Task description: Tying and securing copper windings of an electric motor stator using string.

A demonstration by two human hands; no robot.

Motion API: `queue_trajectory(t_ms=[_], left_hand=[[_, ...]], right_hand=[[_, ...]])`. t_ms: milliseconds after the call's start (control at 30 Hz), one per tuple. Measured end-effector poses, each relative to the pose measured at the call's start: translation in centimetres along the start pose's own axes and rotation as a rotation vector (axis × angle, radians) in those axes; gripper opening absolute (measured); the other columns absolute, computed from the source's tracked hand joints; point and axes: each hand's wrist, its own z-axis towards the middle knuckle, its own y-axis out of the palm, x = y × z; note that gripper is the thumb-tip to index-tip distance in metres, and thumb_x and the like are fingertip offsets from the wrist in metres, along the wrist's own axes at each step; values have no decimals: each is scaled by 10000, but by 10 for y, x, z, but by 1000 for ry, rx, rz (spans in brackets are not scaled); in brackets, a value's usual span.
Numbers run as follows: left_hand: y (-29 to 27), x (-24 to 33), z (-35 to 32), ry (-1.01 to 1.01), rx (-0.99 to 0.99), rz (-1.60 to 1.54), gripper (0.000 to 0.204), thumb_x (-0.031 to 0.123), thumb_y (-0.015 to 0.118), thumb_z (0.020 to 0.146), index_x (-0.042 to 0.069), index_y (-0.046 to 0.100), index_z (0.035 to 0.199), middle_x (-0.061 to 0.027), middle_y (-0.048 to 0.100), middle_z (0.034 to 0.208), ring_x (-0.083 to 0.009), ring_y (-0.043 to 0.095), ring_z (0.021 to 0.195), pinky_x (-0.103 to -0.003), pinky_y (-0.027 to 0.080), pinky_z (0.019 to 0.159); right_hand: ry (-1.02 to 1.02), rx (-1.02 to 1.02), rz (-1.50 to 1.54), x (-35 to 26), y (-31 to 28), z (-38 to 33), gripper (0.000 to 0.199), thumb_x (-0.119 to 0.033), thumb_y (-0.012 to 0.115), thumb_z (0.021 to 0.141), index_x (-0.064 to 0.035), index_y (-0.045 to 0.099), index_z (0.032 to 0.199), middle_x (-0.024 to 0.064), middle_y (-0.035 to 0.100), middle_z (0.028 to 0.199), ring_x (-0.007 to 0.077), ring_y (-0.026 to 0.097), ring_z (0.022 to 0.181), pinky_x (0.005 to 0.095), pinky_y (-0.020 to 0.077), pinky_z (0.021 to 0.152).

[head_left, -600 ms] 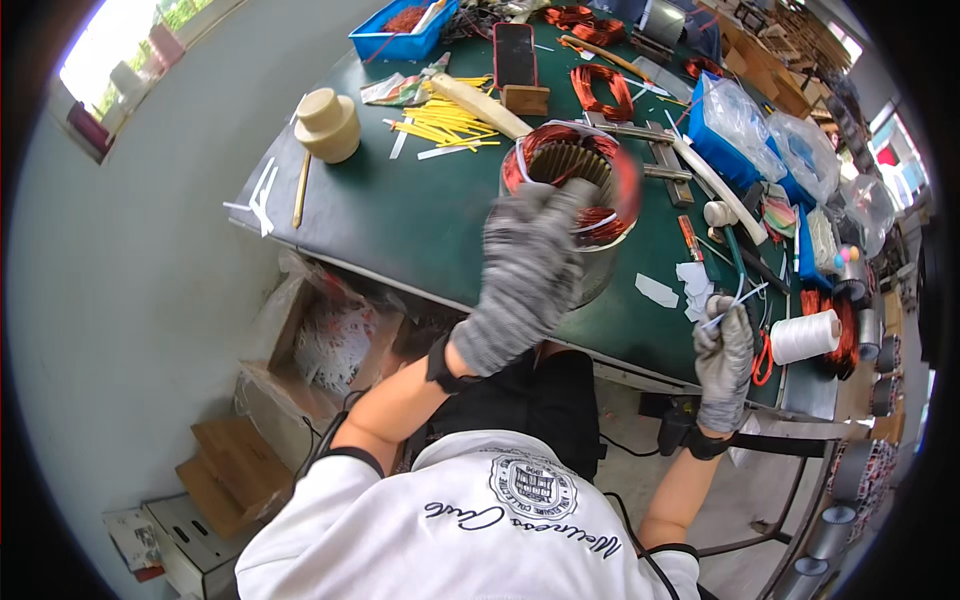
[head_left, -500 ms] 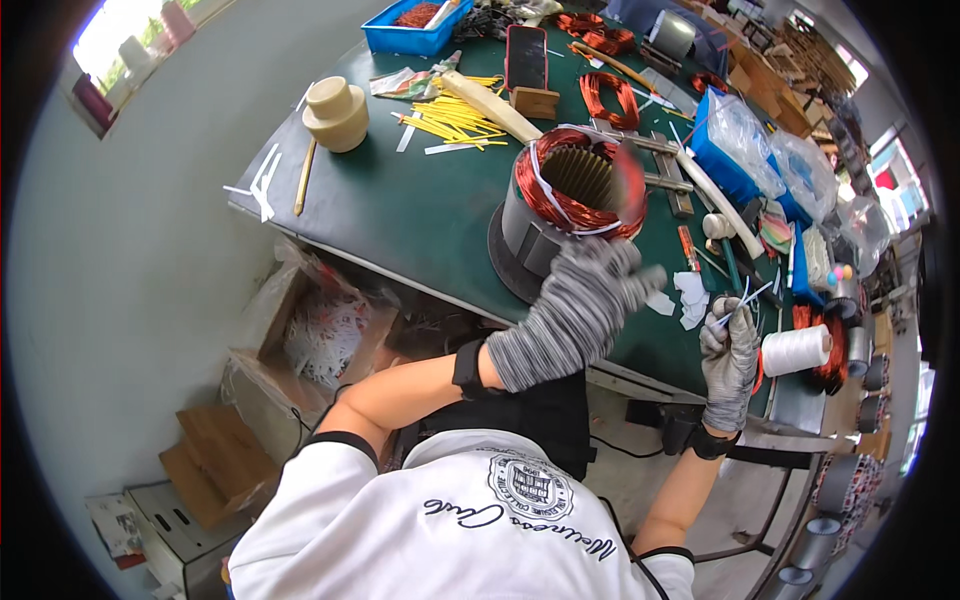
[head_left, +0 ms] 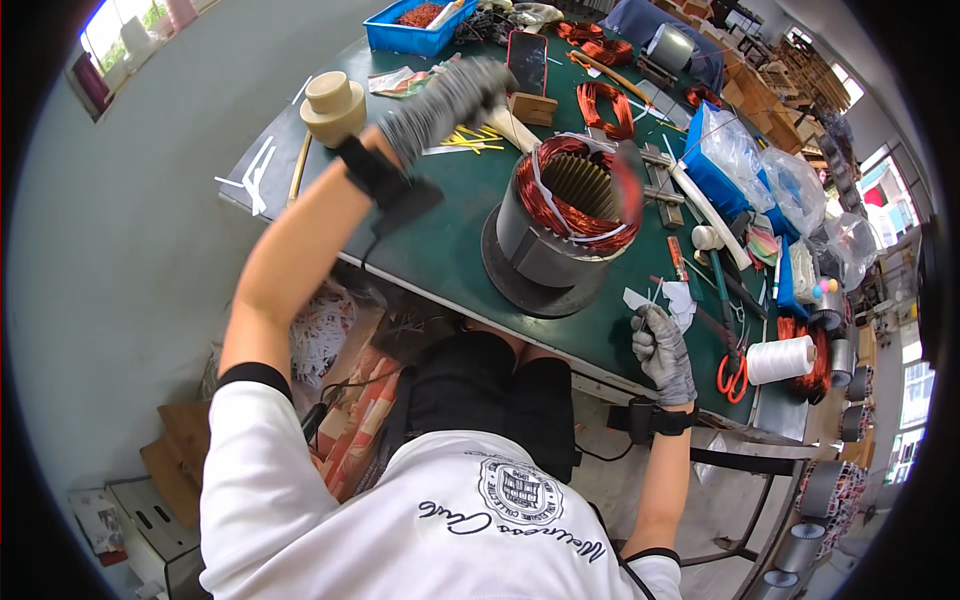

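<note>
A motor stator (head_left: 545, 240) stands upright on a dark round base on the green table, with red-brown copper windings (head_left: 570, 215) ringing its top and white lacing around them. My left hand (head_left: 440, 110), in a grey glove, reaches across the far side of the table, beyond the stator and over the yellow sticks (head_left: 478, 138); its fingers are smeared by motion. My right hand (head_left: 663, 355), gloved too, is at the table's near edge, right of the stator. Its fingers pinch a thin pale strip (head_left: 655, 291) beside white paper pieces (head_left: 680, 303).
Red-handled scissors (head_left: 732, 376) and a white thread spool (head_left: 782, 360) lie at the right. Farther back are a copper coil (head_left: 604, 108), a phone (head_left: 527, 62) and blue bins (head_left: 728, 150). A cream cylinder (head_left: 333, 108) stands at the left.
My left hand has swung from beside the stator to the far left over the yellow sticks. My right hand has moved left, away from the thread spool, uncovering the scissors.
</note>
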Motion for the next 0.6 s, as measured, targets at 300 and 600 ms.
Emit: queue_trajectory(t_ms=[300,600], left_hand=[[-233,72,65,292,430,-758,128,203,543,879,82,574,855,-37,608,721,-161,570,622,-272,486,593],[25,71,-77,75,157,357,282,64,469,870,12,533,1139,-131,536,1078,-210,549,975,-301,465,829]], right_hand=[[27,38,-196,5,8,-9,255,-247,569,889,-52,557,1052,8,555,789,49,501,598,145,389,499],[-697,57,-343,-118,48,-30,262,-277,466,940,-54,533,1061,7,575,911,66,541,758,182,452,640]])
